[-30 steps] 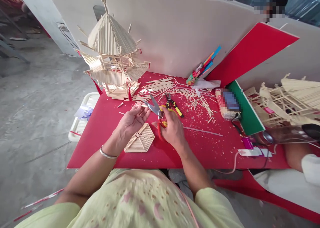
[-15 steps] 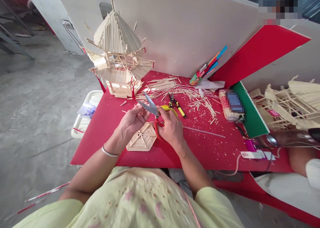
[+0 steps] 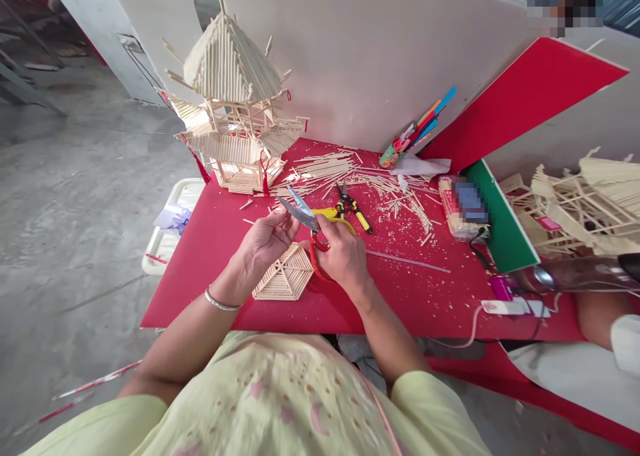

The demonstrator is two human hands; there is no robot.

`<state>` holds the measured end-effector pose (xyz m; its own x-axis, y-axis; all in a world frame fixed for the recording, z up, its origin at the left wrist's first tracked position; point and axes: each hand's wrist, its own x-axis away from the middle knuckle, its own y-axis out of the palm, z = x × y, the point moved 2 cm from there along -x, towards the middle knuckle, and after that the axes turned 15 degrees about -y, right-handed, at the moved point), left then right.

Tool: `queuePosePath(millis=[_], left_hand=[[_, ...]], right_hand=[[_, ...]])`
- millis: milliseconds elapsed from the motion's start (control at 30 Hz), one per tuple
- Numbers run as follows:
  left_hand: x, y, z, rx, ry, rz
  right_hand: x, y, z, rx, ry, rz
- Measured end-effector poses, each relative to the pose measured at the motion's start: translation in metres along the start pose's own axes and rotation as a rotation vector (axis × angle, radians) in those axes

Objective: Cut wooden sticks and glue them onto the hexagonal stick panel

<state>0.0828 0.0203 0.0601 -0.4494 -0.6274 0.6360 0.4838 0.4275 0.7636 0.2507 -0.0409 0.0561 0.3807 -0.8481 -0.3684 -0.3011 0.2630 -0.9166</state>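
Scissors [image 3: 303, 216] with one red and one yellow handle are in my right hand [image 3: 342, 251], their blades pointing up and left, slightly parted. My left hand [image 3: 265, 241] is palm up beside the blade tips, thumb and index finger pinched together; whatever they hold is too small to name. Below my hands a hexagonal panel of wooden sticks [image 3: 283, 276] lies on the red tabletop [image 3: 200, 269], partly covered by my left hand. Yellow-and-black pliers [image 3: 361, 217] lie just beyond my right hand.
A stick pagoda [image 3: 235, 96] stands back left. Loose sticks [image 3: 325, 168] and shavings are scattered behind the pliers. A cup of pens [image 3: 390, 155], a phone [image 3: 469, 201] and a power strip [image 3: 507, 307] are farther right. Another person's arm [image 3: 597, 316] rests at the right edge.
The scissor blades have drawn closer together. My hands have stayed nearly in place, and the view has shifted slightly.
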Motion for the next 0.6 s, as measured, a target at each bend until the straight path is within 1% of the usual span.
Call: queuePosePath(millis=[100, 233, 333, 400, 500, 600], left_hand=[[-0.006, 0.002, 0.000, 0.012, -0.002, 0.009], [-0.025, 0.011, 0.004, -0.019, -0.006, 0.014], [-0.039, 0.022, 0.007, -0.050, -0.026, 0.019], [-0.045, 0.028, 0.008, -0.077, -0.035, 0.017], [-0.048, 0.034, 0.008, -0.110, -0.040, 0.021], [-0.049, 0.036, 0.008, -0.135, -0.048, 0.035]], right_hand=[[-0.001, 0.004, 0.007, -0.013, 0.009, -0.005], [-0.009, 0.007, 0.027, -0.079, 0.043, -0.015], [-0.017, 0.000, 0.041, -0.035, 0.051, -0.026], [-0.020, -0.007, 0.048, 0.007, 0.040, -0.032], [-0.021, -0.012, 0.052, 0.039, 0.026, -0.030], [-0.020, -0.012, 0.054, 0.036, 0.028, -0.040]])
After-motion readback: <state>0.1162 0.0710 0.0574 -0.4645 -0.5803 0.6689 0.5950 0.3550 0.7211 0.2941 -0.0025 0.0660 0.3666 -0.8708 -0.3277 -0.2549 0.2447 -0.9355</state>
